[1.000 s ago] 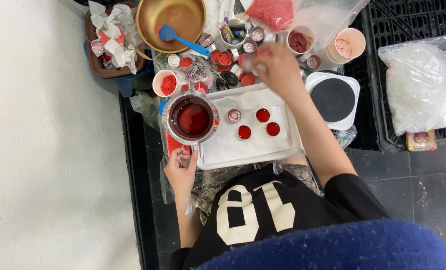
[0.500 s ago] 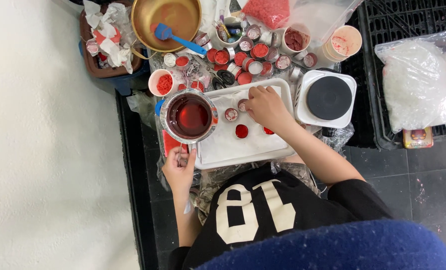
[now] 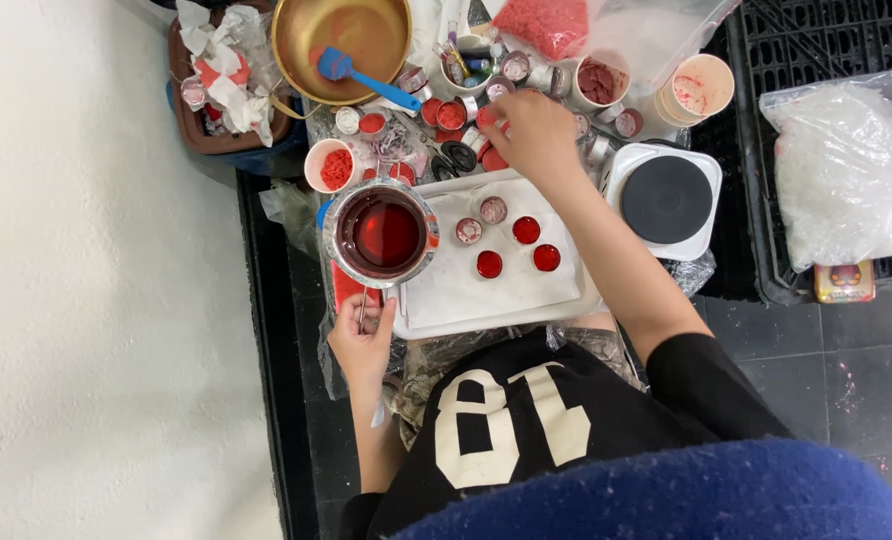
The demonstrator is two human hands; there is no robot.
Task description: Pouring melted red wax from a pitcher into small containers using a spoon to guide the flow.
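- Red liquid fills a small metal pot, which stands at the 9 o'clock edge of a white tray.
- Left hand sits at 6 o'clock from the pot, its grip closed around the thin handle that runs down from the pot's rim.
- Right hand reaches out to 12 o'clock of the tray, over a cluster of small round tins; the fingers curl downward among them, and whether the grip holds one I cannot tell.
- On the tray, three little cups of red wax lie near the middle, with two paler cups just beside them toward 10 o'clock.
- A white cup of red flakes stands at 11 o'clock from the pot, just off the tray.
- A brass-coloured bowl with a blue spatula resting across its rim is farther out at 12 o'clock.
- A white hot plate with a black round top sits at 3 o'clock of the tray, touching or nearly touching its edge.
- A clear bag of white flakes rests well apart at 3 o'clock, on a black crate.
- A brown bin of crumpled tissue sits at 10 o'clock, beside the bowl.
- The person wears a black shirt with white numerals.
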